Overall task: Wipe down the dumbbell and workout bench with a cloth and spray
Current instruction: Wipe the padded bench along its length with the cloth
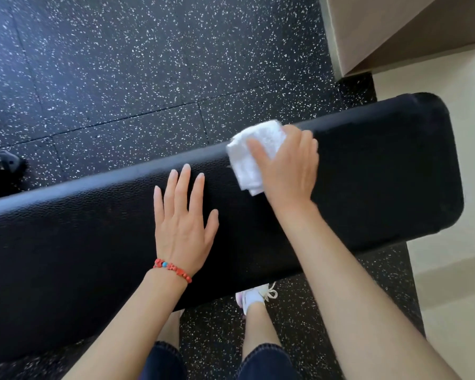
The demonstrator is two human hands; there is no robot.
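Observation:
A long black padded workout bench (368, 171) runs across the view from lower left to upper right. My right hand (288, 168) holds a folded white cloth (255, 154) against the bench's far edge, with the thumb over the cloth and the fingers curled round it. My left hand (183, 218) lies flat on the bench top with its fingers spread; a red bead bracelet is on that wrist. No dumbbell or spray bottle is in view.
Black speckled rubber flooring (148, 64) lies beyond the bench. A dark piece of equipment (3, 168) sits at the left edge. A beige wall and ledge (412, 31) stand at the upper right, with pale floor (450, 270) along the right. My legs and a white shoe (255, 296) show below the bench.

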